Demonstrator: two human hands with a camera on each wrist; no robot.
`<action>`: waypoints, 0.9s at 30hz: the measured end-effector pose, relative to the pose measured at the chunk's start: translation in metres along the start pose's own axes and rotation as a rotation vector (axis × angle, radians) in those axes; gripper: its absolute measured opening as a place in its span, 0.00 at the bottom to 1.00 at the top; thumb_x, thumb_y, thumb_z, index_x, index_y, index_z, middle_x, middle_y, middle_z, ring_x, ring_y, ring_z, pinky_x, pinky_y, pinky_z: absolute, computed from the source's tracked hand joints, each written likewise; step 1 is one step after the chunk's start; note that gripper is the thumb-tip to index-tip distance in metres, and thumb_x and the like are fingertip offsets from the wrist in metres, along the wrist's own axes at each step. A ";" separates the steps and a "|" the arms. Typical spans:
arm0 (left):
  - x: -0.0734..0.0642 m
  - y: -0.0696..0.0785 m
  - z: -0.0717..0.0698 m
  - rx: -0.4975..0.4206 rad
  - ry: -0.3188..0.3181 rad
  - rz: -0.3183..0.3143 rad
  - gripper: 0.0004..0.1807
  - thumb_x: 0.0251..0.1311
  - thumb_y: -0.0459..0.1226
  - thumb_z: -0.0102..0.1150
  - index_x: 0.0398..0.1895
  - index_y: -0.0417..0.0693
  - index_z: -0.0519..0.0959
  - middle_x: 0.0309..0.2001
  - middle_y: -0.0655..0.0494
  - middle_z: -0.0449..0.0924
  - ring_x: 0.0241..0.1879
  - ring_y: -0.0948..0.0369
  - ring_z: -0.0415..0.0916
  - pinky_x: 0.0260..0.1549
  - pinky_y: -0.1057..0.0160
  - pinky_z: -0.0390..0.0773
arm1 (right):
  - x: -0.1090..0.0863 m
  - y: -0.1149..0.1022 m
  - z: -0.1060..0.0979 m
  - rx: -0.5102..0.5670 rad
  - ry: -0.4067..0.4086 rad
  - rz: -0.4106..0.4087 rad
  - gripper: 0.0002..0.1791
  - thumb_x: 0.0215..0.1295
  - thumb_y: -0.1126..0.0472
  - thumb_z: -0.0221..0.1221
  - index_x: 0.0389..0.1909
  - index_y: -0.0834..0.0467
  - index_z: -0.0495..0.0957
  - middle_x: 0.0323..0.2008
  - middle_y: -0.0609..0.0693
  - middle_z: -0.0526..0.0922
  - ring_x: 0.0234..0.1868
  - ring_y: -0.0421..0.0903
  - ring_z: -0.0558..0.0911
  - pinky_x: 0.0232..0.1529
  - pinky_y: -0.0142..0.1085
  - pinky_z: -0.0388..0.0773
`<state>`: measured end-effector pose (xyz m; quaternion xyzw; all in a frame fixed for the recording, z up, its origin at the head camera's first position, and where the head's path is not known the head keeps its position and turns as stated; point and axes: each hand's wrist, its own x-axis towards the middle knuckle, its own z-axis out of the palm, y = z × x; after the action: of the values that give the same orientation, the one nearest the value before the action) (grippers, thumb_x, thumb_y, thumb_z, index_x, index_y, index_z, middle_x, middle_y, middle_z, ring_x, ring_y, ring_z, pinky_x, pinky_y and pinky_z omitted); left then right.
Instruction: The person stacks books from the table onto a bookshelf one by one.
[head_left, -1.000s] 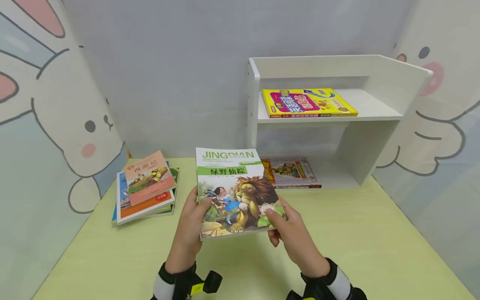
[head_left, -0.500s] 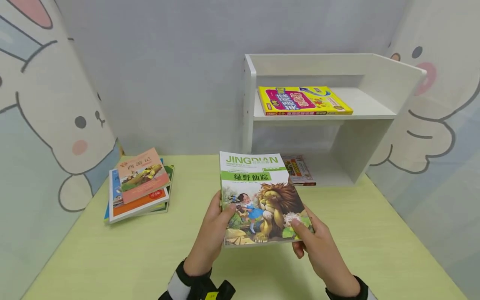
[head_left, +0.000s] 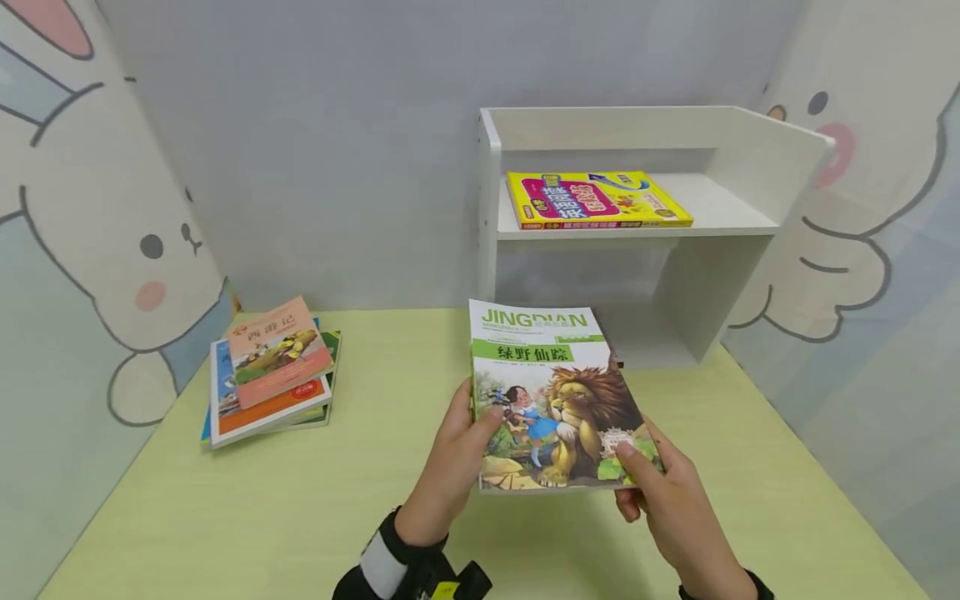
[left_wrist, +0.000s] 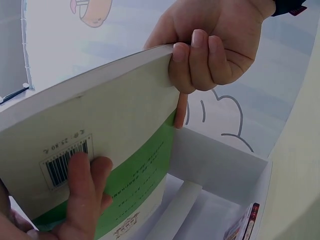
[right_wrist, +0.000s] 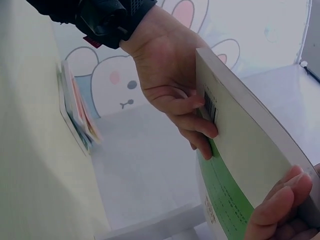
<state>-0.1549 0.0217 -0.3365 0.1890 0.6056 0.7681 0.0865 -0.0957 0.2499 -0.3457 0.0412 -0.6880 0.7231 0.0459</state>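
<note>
Both hands hold up one paperback book (head_left: pixel 562 400), its cover showing a lion and a child in a blue dress. My left hand (head_left: pixel 450 458) grips the left edge, thumb on the cover. At the lower right corner, my right hand (head_left: pixel 678 500) pinches the book with the thumb on top. Fingers of the left hand (left_wrist: pixel 82 195) press the back cover by the barcode in the left wrist view. From the right wrist view, curled fingers of the right hand (right_wrist: pixel 282 200) support the back near the bottom edge. The book is tilted up toward the head camera.
A white two-tier shelf (head_left: pixel 491 183) stands at the back right, with a yellow book (head_left: pixel 600 200) lying on its upper tier. On the lower tier another book (left_wrist: pixel 245 222) lies, mostly hidden in the head view. A stack of several books (head_left: pixel 273 367) sits at the table's left.
Both hands and the book have shifted right across the head view, now in front of the shelf's lower tier. The book on that tier has become almost fully covered. The grip looks the same.
</note>
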 end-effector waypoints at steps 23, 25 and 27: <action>0.067 -0.072 0.015 0.182 0.068 -0.132 0.32 0.72 0.39 0.46 0.76 0.46 0.53 0.73 0.45 0.56 0.71 0.47 0.55 0.66 0.45 0.59 | 0.037 0.043 -0.044 -0.102 0.135 0.167 0.33 0.76 0.54 0.47 0.75 0.62 0.49 0.36 0.42 0.79 0.20 0.37 0.69 0.20 0.31 0.70; 0.075 -0.083 0.012 0.219 0.093 -0.162 0.34 0.72 0.40 0.47 0.76 0.41 0.50 0.75 0.43 0.49 0.73 0.46 0.47 0.67 0.44 0.54 | 0.046 0.053 -0.048 -0.132 0.133 0.173 0.34 0.77 0.54 0.47 0.76 0.61 0.48 0.37 0.44 0.78 0.20 0.37 0.70 0.21 0.31 0.70; 0.082 -0.093 0.009 0.251 0.117 -0.190 0.36 0.72 0.42 0.48 0.76 0.38 0.49 0.75 0.41 0.48 0.74 0.45 0.45 0.68 0.43 0.53 | 0.054 0.062 -0.050 -0.153 0.132 0.165 0.34 0.77 0.54 0.47 0.76 0.61 0.47 0.37 0.45 0.77 0.21 0.37 0.70 0.22 0.31 0.71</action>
<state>-0.2353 0.0825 -0.4092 0.0953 0.7160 0.6844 0.0992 -0.1566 0.2978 -0.4027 -0.0670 -0.7378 0.6708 0.0343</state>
